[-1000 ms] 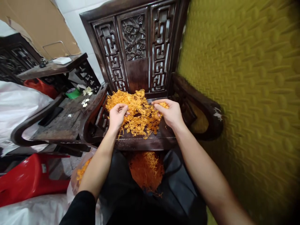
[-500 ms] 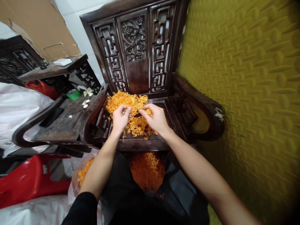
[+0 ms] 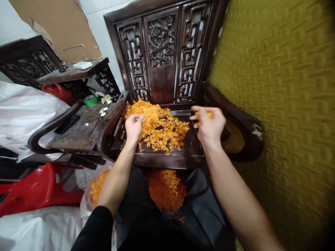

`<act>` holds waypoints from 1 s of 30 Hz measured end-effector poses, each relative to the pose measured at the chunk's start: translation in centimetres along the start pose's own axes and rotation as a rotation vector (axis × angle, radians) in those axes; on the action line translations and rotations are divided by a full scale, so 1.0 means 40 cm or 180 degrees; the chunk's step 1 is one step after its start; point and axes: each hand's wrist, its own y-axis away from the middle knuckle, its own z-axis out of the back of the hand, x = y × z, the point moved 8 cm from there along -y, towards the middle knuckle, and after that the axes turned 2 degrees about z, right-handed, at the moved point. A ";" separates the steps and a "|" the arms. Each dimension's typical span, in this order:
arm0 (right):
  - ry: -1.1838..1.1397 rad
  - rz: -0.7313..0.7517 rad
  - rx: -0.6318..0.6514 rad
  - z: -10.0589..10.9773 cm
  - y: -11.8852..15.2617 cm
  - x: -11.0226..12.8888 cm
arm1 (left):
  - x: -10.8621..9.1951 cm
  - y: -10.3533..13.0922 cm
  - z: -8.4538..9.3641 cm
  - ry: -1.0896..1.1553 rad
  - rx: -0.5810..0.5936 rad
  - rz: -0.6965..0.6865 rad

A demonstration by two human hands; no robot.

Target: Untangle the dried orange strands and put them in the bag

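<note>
A tangled heap of orange branching pieces [image 3: 167,130] lies on the seat of a dark carved wooden chair [image 3: 167,161]. At the heap's left side, my left hand [image 3: 134,128] is closed in a pinch; what its fingertips hold is too small to make out. My right hand [image 3: 209,122] is over the right part of the seat, apart from the heap, with fingers bent round a small orange piece that shows between them. Below the seat edge, between the legs, an orange-red container [image 3: 164,195] holds more thin orange strands.
To the left stand a second wooden chair [image 3: 75,137] with green tape [image 3: 90,100] and white pieces, a red plastic stool [image 3: 39,191], white sacks and a bag of orange pieces [image 3: 98,184]. A yellow-green textured surface [image 3: 282,87] rises at the right.
My right hand has moved right, away from the heap and my left hand, with an orange piece. My left hand stays by the heap, still pinched. The view has shifted slightly.
</note>
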 end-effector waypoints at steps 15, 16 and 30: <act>0.2500 0.1162 0.2144 -0.218 0.169 -0.007 | -0.016 0.036 -0.061 0.0140 0.0296 -0.0017; 0.2498 0.1276 0.2093 -0.218 0.173 0.004 | -0.020 0.038 -0.059 0.0040 0.0265 -0.0059; -0.0096 -0.0257 0.0648 -0.072 0.072 -0.014 | -0.019 -0.031 0.029 0.0243 0.0101 -0.0167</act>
